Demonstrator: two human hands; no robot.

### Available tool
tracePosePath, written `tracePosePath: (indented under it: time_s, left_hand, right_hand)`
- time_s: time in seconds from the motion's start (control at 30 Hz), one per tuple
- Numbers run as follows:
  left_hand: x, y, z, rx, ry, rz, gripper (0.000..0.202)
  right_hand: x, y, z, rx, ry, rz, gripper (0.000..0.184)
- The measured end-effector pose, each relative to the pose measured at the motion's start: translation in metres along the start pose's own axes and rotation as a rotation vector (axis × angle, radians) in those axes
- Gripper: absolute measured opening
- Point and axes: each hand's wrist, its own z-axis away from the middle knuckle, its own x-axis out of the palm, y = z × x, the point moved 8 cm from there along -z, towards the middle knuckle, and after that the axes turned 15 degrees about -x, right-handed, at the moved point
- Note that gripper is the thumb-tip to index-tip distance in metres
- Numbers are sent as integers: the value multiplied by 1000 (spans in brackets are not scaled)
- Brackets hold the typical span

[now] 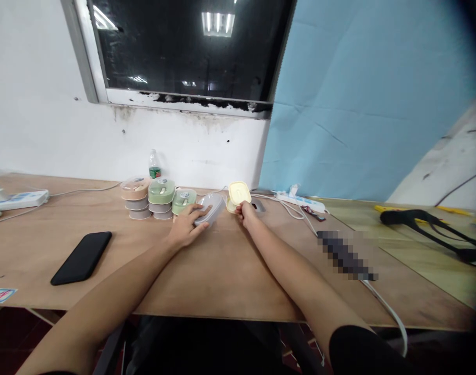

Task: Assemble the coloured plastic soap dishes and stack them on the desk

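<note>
My left hand (188,225) has its fingers wrapped over a translucent grey lid (213,207), which is tilted up off the table. In my right hand (245,212), the fingers pinch the lower edge of a small pale-yellow square lid (239,192), held up with its flat face toward me. Partly hidden behind that lid is another pale-yellow piece (230,206). A grey piece (258,205) lies just right of my right hand. Close to my left hand stands a green lunch box (183,197) with a clear lid; its lower part is hidden by the hand.
Stacked lunch boxes, one with a peach top (136,186) and one with a green top (161,190), stand at the back left. Behind them is a plastic bottle (154,165). A black phone (82,258) lies left, a blurred dark device (345,255) right, near a power strip (302,200).
</note>
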Motion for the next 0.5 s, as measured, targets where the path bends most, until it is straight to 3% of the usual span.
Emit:
tracePosePath:
  time_s: [0.17,0.37,0.5]
  left_hand:
    - [0,2,0,21,-14,-6,39]
    - [-1,3,1,9,-24,-10,40]
    - [2,2,1,-10,-46,-26,41]
  right_hand:
    - [11,-4,6,-75,-100,98,33]
    - [5,-43,12,-740,-108,691,25]
    - [6,-44,13,-828,-102,811,21]
